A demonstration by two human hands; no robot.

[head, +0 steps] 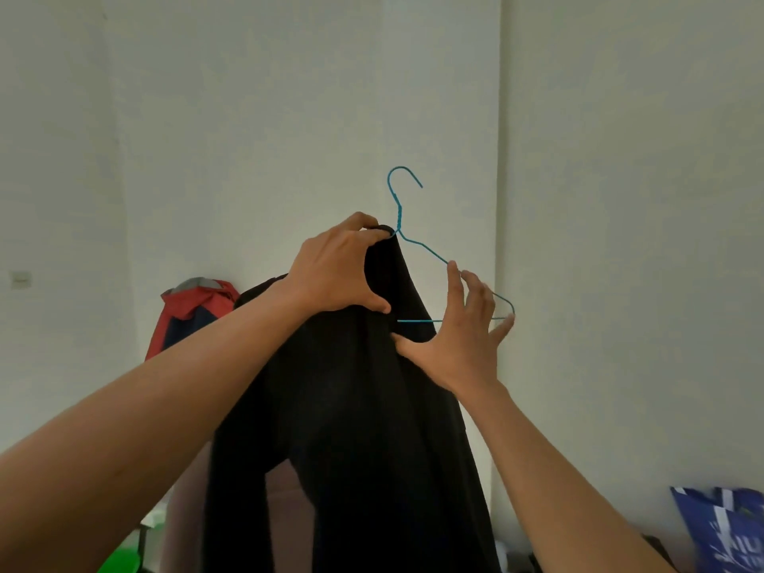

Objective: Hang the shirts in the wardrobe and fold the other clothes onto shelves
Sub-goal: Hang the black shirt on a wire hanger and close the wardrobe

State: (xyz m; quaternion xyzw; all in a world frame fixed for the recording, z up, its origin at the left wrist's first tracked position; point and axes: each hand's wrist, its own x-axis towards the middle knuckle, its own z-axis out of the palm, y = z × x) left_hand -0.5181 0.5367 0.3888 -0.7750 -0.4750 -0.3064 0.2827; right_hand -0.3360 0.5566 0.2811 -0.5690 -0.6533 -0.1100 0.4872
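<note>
The left hand [343,270] grips the top of the black shirt [351,407] right beside the neck of the blue wire hanger [426,246], raised before a white wall [248,117]. The right hand [459,332] is spread, its straight fingers touching the hanger's bare side and its thumb on the cloth. A red jacket [186,308] is behind, on the left.

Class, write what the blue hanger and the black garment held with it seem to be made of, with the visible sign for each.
Blue hanger: thin metal wire, probably with a coloured coating; the neck is twisted below the hook. Black garment: soft matte cloth, fibre unclear; it hangs in limp folds without shine.
</note>
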